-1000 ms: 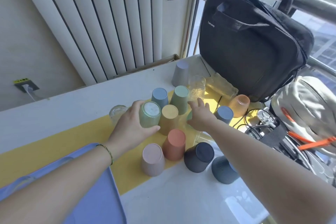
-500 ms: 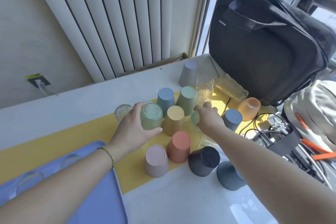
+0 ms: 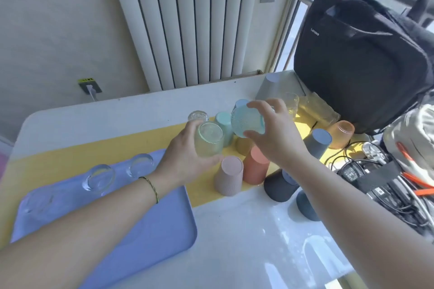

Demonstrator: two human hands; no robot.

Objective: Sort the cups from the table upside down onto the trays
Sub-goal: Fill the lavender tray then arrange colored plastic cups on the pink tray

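Note:
My left hand (image 3: 185, 159) grips a pale green glass cup (image 3: 209, 139), lifted and tilted with its base toward me. My right hand (image 3: 274, 134) holds a turquoise glass cup (image 3: 246, 122) raised above the cluster, base also toward me. Below them several coloured cups stand upside down on the yellow mat (image 3: 117, 145): pink (image 3: 229, 176), coral (image 3: 256, 169), dark grey (image 3: 280, 186), teal (image 3: 224, 125), slate blue (image 3: 317, 142). The blue tray (image 3: 145, 225) at lower left carries clear glasses (image 3: 99, 177) upside down along its far edge.
A black laptop bag (image 3: 361, 58) stands at the back right, with a beige bag (image 3: 413, 143) and tangled cables (image 3: 375, 185) beside it. An amber glass (image 3: 341, 134), a lying clear glass (image 3: 317, 110) and a grey cup (image 3: 270, 88) sit near the bag. A radiator (image 3: 192, 23) lines the wall.
Both hands have lifted their glass cups off the mat and moved them up and left toward the tray. The camera has swung left, bringing the tray into view.

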